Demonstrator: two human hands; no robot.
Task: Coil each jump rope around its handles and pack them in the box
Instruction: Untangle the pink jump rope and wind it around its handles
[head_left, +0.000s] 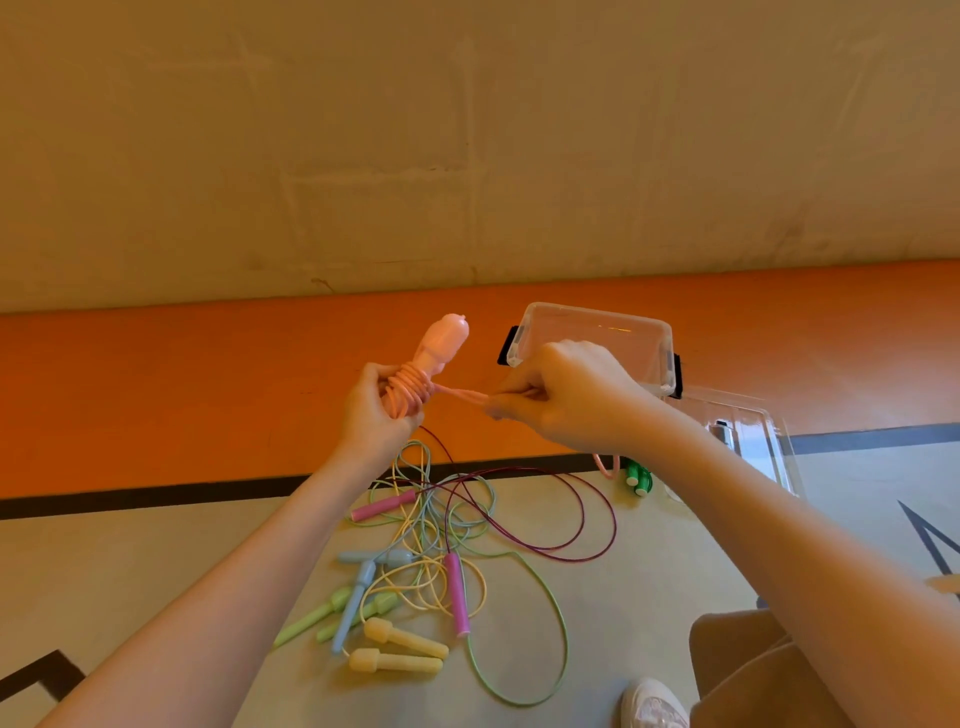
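Two hands coiled a peach jump rope (410, 387) w/ handles.
L hand (371, 413) gripped coil & handles; R hand (563, 397) pinched the cord taut, near clear box (597, 325).

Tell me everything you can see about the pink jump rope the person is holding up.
The pink jump rope looks like smooth pale pink plastic. Its handles are chunky and rounded, pointing up and away, with the cord already wound in several loops around their lower part. The left hand grips the handles over the coil. A short stretch of cord runs rightward to the right hand, which pinches it taut. A further loop of the pink cord hangs below the right wrist. The whole rope is held above the floor, near the clear box.
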